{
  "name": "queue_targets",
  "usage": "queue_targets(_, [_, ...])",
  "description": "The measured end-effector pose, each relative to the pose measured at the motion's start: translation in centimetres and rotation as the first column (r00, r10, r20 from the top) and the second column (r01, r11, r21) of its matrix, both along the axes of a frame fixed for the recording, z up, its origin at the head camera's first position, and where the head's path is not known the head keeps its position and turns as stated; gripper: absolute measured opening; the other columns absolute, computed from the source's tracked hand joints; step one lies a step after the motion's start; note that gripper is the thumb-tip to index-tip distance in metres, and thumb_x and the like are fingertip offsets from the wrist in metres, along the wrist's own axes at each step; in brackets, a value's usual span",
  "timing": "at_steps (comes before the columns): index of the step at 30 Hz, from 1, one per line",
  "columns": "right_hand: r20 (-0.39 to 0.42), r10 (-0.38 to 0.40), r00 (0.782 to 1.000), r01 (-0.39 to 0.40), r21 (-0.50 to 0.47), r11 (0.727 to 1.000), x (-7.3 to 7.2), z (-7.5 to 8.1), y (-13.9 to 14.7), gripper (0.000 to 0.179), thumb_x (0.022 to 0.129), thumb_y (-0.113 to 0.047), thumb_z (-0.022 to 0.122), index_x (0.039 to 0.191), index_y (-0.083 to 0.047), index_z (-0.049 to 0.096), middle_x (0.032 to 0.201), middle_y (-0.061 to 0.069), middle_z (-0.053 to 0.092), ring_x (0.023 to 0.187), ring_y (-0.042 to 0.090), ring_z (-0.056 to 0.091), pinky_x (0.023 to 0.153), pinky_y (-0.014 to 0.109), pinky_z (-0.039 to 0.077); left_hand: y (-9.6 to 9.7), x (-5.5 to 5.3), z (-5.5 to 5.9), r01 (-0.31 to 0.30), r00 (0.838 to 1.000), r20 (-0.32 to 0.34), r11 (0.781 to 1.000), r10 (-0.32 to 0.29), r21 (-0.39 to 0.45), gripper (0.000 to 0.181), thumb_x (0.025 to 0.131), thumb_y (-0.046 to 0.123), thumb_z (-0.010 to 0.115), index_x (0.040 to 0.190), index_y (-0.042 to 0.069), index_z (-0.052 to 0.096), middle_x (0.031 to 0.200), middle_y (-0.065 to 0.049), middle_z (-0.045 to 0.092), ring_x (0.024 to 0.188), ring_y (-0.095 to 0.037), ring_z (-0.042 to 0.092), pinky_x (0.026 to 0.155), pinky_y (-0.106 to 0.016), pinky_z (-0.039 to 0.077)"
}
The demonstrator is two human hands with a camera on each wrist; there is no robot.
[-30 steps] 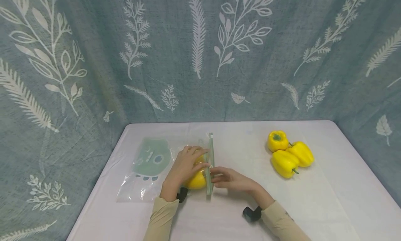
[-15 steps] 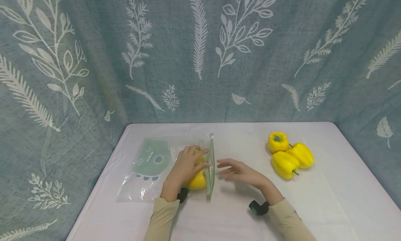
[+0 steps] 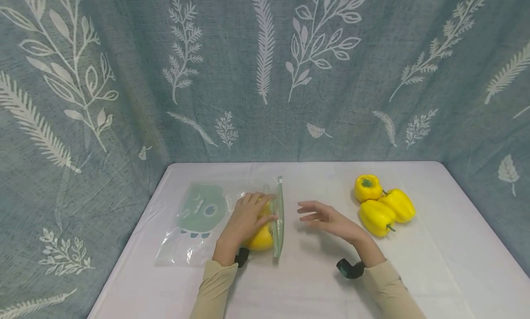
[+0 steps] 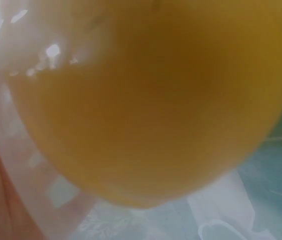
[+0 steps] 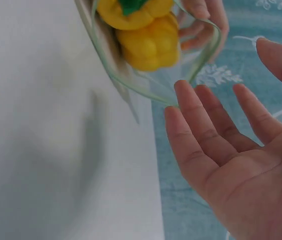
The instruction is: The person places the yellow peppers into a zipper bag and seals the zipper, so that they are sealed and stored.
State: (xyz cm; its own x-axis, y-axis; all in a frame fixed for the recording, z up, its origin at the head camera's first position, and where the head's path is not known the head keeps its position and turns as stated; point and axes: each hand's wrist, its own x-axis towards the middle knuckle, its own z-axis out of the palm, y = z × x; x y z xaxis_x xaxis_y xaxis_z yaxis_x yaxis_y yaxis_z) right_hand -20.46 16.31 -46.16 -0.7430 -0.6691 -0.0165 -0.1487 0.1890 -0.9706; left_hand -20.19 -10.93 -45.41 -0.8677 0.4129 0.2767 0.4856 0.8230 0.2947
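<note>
A clear zip bag [image 3: 165,245] with a green cartoon print lies on the table, its green-edged mouth toward the right. Inside are yellow bell peppers [image 3: 260,240]; the right wrist view shows two of them, one with a green stem, through the gaping mouth. My left hand [image 3: 244,217] holds the bag near its mouth, fingers bent over the bagged peppers. In the left wrist view a blurred bell pepper [image 4: 145,125] behind plastic fills most of the picture. My right hand [image 3: 327,218] is in the air to the right of the mouth, holding nothing, fingers loosely spread.
Three more yellow bell peppers [image 3: 377,217] sit clustered on the right part of the white table [image 3: 306,287]. A blue-green curtain [image 3: 248,79] with white leaf patterns hangs behind the table and along its sides. Each wrist carries a small black camera [image 3: 349,268].
My right hand has left the bag's mouth and moved right, toward the loose peppers. The left hand has stayed in place on the bag.
</note>
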Motion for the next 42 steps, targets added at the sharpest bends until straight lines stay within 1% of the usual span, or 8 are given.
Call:
queue_targets(5, [-0.025,-0.042,0.999,0.041,-0.021,0.999,-0.1,0.7,0.9,0.048,0.093,-0.019,0.056,0.139,-0.016,0.04,0.138,0.022,0.042,0.12,0.035,0.05,0.097,0.036,0.044,0.0,-0.1,-0.1,-0.001,1.0,-0.004,1.0,0.001,0.027,0.052,0.086,0.044,0.061,0.13,0.02,0.05,0.124,-0.004,0.054,0.112,-0.026,0.046,0.097,-0.048,0.036])
queue_targets(12, [-0.051,-0.138,0.989,0.138,-0.012,0.99,-0.1,2.0,2.8,0.047,0.094,-0.017,0.055,0.138,-0.015,0.04,0.133,0.018,0.048,0.114,0.026,0.055,0.093,0.027,0.045,0.0,-0.1,-0.2,0.012,1.0,-0.019,1.0,-0.011,0.018,0.05,0.086,0.044,0.061,0.127,0.018,0.053,0.121,-0.005,0.054,0.111,-0.027,0.046,0.095,-0.048,0.037])
queue_targets(17, [-0.044,-0.201,0.979,0.202,0.024,0.979,0.1,2.8,4.3,0.049,0.094,-0.021,0.055,0.14,-0.018,0.038,0.134,0.015,0.048,0.117,0.026,0.052,0.096,0.034,0.043,0.0,-0.1,-0.1,0.006,1.0,-0.016,1.0,-0.005,0.025,0.048,0.085,0.044,0.062,0.126,0.019,0.054,0.12,-0.005,0.054,0.11,-0.027,0.046,0.096,-0.048,0.037])
queue_targets(22, [-0.078,-0.261,0.962,0.265,0.051,0.963,-0.1,3.2,5.6,0.049,0.094,-0.024,0.055,0.139,-0.018,0.038,0.135,0.016,0.047,0.119,0.03,0.05,0.098,0.045,0.04,0.1,-0.1,-0.1,0.003,1.0,-0.011,1.0,-0.002,0.028,0.049,0.085,0.044,0.062,0.126,0.019,0.053,0.121,-0.004,0.054,0.111,-0.026,0.046,0.097,-0.047,0.036])
queue_targets(29, [-0.184,-0.324,0.928,0.347,0.109,0.931,-0.4,3.8,8.1,0.051,0.095,-0.028,0.053,0.141,-0.014,0.036,0.131,0.015,0.049,0.117,0.033,0.049,0.093,0.043,0.044,0.1,-0.1,-0.1,0.004,1.0,-0.011,1.0,-0.004,0.021,0.048,0.085,0.045,0.061,0.125,0.018,0.054,0.12,-0.004,0.054,0.11,-0.026,0.046,0.097,-0.047,0.036])
queue_targets(34, [-0.231,-0.362,0.903,0.397,0.129,0.909,-0.2,4.4,10.0,0.052,0.096,-0.026,0.052,0.142,-0.012,0.033,0.132,0.017,0.047,0.118,0.036,0.047,0.088,0.024,0.046,0.1,-0.1,0.0,0.0,1.0,-0.012,1.0,0.0,0.001,0.049,0.087,0.05,0.057,0.124,0.018,0.054,0.121,-0.005,0.054,0.111,-0.026,0.046,0.097,-0.046,0.036])
queue_targets(36, [-0.258,-0.379,0.889,0.422,0.139,0.896,0.0,4.6,10.8,0.054,0.096,-0.026,0.052,0.143,-0.01,0.032,0.132,0.019,0.047,0.118,0.036,0.047,0.087,0.018,0.045,0.1,-0.1,0.0,-0.001,1.0,-0.006,1.0,0.001,-0.005,0.049,0.087,0.05,0.056,0.124,0.018,0.054,0.121,-0.005,0.053,0.113,-0.026,0.046,0.098,-0.046,0.036])
queue_targets(42, [-0.335,-0.438,0.834,0.513,0.178,0.84,0.5,4.8,13.0,0.057,0.095,-0.029,0.053,0.142,-0.007,0.032,0.131,0.022,0.047,0.114,0.032,0.049,0.087,0.019,0.045,0.2,0.1,0.1,0.002,1.0,0.005,1.0,-0.002,0.012,0.047,0.086,0.047,0.059,0.123,0.018,0.056,0.121,-0.006,0.054,0.113,-0.027,0.046,0.097,-0.047,0.036])
